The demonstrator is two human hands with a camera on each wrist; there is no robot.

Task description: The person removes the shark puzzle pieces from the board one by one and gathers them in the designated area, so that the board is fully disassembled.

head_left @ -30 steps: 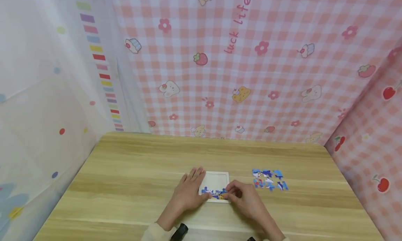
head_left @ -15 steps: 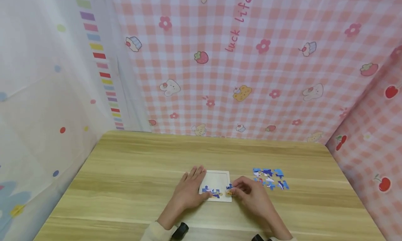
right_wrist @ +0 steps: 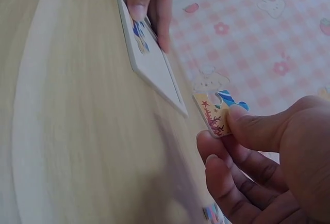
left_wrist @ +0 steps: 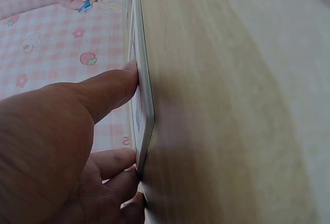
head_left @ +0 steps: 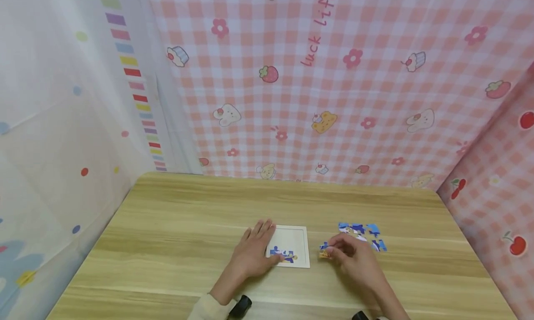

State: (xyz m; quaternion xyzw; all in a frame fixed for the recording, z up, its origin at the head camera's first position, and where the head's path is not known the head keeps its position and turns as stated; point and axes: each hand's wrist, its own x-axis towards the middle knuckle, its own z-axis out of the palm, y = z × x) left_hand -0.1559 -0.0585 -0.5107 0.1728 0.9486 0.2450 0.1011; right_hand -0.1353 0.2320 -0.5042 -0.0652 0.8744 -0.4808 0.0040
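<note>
behind wooden table [head_left: 175, 227], pink checked cloth [head_left: 375, 102].

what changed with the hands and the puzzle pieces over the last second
The right hand lifted a puzzle piece out of the white tray and carried it right, off the tray toward the loose pieces; it pinches the piece between thumb and fingers. The tray's bottom row is now shorter. The left hand stayed pressed on the tray's left edge.
</note>
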